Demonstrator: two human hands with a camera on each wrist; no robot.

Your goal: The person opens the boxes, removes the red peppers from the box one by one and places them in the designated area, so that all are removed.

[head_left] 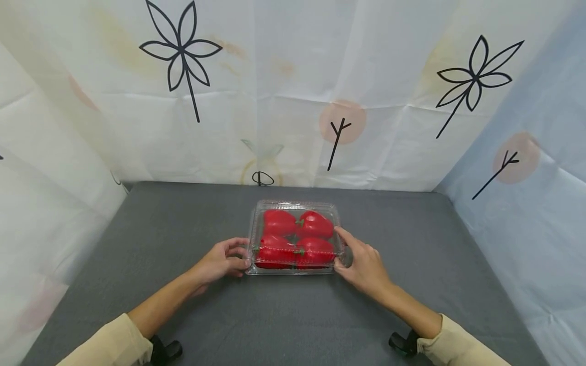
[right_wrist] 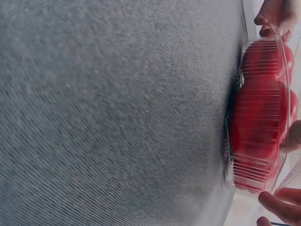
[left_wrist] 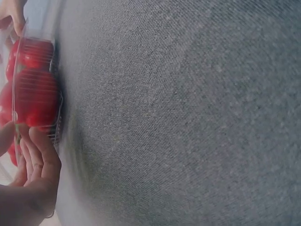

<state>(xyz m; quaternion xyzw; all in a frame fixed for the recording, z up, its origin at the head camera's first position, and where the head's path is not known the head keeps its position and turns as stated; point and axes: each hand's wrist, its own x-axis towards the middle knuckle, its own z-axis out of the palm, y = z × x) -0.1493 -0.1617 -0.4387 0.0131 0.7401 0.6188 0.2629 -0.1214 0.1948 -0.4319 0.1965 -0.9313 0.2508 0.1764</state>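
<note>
A clear plastic clamshell container (head_left: 293, 271) rests on the grey cloth in front of me, with several red bell peppers (head_left: 316, 250) inside, their green stems turned inward. My left hand (head_left: 224, 262) holds its left edge, thumb toward the near corner and fingers along the side. On the opposite side, my right hand (head_left: 365, 264) grips the right edge between thumb and index finger. Ribbed walls of the container (right_wrist: 256, 110) show in the right wrist view, under a flat rim. Whether the lid is fastened cannot be told.
A grey cloth-covered table (head_left: 293, 325) spreads around the container. Behind it hangs a pale curtain (head_left: 284, 61) with leaf drawings, and similar cloth closes off both sides. Dark bands (head_left: 404, 343) sit at both wrists, beside beige sleeves.
</note>
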